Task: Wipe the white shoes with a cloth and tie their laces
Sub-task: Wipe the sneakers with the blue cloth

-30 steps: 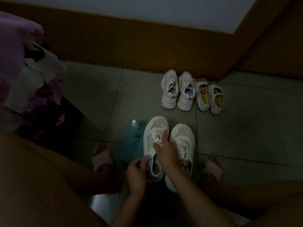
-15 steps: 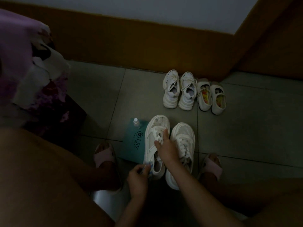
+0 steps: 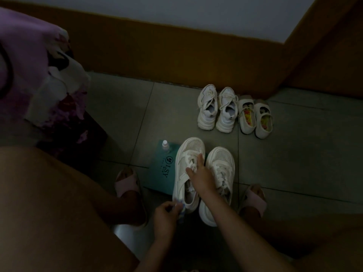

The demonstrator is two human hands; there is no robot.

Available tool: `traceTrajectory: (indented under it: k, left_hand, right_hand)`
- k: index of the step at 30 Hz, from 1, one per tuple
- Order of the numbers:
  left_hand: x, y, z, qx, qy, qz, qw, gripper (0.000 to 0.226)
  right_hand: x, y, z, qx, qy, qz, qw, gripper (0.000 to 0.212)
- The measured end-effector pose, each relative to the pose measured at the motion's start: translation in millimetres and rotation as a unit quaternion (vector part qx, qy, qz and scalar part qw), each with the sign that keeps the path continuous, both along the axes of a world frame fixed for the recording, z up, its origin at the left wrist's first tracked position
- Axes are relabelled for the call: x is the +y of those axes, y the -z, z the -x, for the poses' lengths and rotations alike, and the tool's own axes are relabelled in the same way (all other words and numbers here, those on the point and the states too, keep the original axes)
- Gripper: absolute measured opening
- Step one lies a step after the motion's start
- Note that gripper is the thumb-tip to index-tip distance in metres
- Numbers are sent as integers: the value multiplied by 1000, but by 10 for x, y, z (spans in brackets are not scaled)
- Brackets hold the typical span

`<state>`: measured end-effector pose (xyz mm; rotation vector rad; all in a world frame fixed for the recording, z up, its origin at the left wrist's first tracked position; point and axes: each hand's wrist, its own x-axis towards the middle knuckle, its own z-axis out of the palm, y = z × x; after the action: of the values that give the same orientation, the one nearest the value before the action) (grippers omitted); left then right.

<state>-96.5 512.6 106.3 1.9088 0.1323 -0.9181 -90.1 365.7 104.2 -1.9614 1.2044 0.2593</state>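
While the left hand (image 3: 167,213) pinches a small bluish cloth (image 3: 182,208) between thumb and curled fingers at the heel rim of the near white shoe (image 3: 191,148), the right hand (image 3: 200,173) lies over that shoe's laces (image 3: 189,157), fingers fairly straight and spread, pressing down. Judged a brace: it should stop the shoe sliding on the tiled floor (image 3: 176,107) under the rubbing. Second white shoe (image 3: 222,160) stands just beside it, toes pointing away. Both seem to sit partly on a teal bag (image 3: 163,171), with a small bottle (image 3: 165,145) at its far corner, likely cleaner kept within reach. Two other pairs wait near the wall: white sneakers (image 3: 216,108) and strap shoes (image 3: 255,118). Light is poor. Cloth is mostly buried in the hand, so its extent and dampness cannot be told. Heel of the wiped shoe is partly covered. Laces look loose, but whether any knot exists is unclear under the palm. Forearms are cut off at the bottom edge.
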Motion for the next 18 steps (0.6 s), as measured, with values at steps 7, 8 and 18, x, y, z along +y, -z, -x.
traceTrajectory:
  k: [7, 8, 18]
  left_hand:
    - [77, 79, -91, -6, 106, -53, 993, 14]
    - [98, 81, -67, 3, 111, -63, 992, 16]
    - [-136, -34, -569, -4, -93, 55, 994, 13]
  right_hand:
    - [-11, 14, 11, -18, 12, -29, 999, 74]
    - [-20, 6, 15, -22, 11, -37, 999, 75]
    - [62, -161, 198, -116, 86, -64, 987, 52]
